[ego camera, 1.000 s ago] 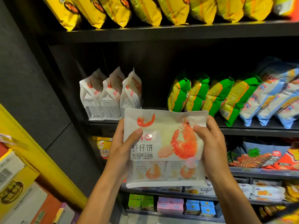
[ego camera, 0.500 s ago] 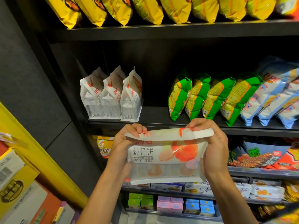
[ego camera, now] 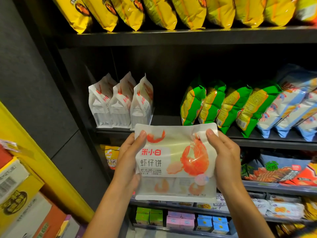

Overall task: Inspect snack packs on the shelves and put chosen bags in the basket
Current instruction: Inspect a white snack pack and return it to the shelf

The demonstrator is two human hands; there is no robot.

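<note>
Here, a flat white plastic snack pack printed with an orange shrimp and red lettering [ego camera: 175, 162] is held upright, front face toward the camera, in front of the dark shelving unit. The left hand [ego camera: 127, 162] grips its left edge: thumb curled over the front near the top corner, the other fingers hidden behind the pack. The right hand [ego camera: 224, 160] grips the right edge the same way, thumb pressed on the front at the upper right corner, fingers wrapped behind. Both sets of fingers are clamped on the pack.

At 11 o'clock from the pack, three matching white gusseted shrimp packs [ego camera: 120, 103] stand upright side by side on the black middle shelf [ego camera: 171, 120], which is bare between them and the next row. At 1 o'clock, a row of green and yellow foil bags [ego camera: 228, 105] leans leftward on the same shelf; pale blue bags [ego camera: 295, 103] follow at 2 o'clock. Yellow foil bags [ego camera: 171, 11] line the top shelf at 12 o'clock. Small green, pink and blue cartons [ego camera: 181, 220] sit on the bottom shelf at 6 o'clock. No basket appears in view.
</note>
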